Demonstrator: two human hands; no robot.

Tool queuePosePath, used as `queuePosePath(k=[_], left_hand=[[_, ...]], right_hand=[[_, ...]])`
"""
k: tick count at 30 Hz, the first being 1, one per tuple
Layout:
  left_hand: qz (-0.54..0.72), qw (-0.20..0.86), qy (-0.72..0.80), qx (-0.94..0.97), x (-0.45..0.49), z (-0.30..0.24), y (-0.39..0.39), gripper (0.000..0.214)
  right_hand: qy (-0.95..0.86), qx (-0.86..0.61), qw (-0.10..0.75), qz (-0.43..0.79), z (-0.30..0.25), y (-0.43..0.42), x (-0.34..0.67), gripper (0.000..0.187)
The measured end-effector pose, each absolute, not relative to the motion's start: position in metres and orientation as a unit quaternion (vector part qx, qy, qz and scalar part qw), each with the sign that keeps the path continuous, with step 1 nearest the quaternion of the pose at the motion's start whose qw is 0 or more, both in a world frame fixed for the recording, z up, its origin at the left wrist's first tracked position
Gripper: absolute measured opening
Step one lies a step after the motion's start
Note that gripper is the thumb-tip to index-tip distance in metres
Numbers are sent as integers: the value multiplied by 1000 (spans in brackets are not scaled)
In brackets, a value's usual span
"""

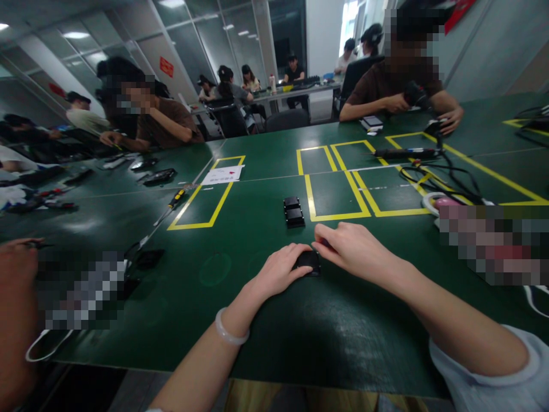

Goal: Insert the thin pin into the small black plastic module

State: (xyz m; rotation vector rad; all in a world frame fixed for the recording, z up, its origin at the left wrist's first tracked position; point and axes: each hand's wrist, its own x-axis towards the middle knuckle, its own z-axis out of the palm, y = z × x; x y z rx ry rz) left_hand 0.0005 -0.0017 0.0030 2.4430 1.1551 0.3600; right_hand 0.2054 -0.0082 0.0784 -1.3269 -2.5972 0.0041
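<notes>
A small flat black square piece (312, 264) lies on the green tabletop in front of me. My left hand (281, 270), with a pale bracelet at the wrist, grips it between thumb and fingers from its left side. Just right of the piece, my right hand (351, 249) is closed, its fingers curled in at the piece's upper right edge. Something dark shows under those fingers, too hidden to name. Beyond my hands sits a black block (294, 213) with two sections, which neither hand touches.
Yellow tape (341, 218) marks rectangles on the table. A yellow-black screwdriver (176, 199) and a paper sheet (223, 174) lie left; a black electric screwdriver (405, 153) with cables lies right. Co-workers sit opposite; another person's arm (17, 320) reaches in at left.
</notes>
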Motion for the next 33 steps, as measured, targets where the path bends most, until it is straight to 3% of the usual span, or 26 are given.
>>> queuePosePath(k=[8,16,24,33], left_hand=[[124,203,416,878,1,4,-2,35],[141,204,412,877,-1,-1,-1,35],[133,203,415,877,0,1,-2,33],[133,196,408,882,0,1,-1,38]], right_hand=[[-882,-459,59,-83,82,-12,201,26],[-916,-387,94,42,85,-15,206,12],[-905,-417,79,8,83,-13,205,23],[-913,-393,95,51,88,-16,212,9]])
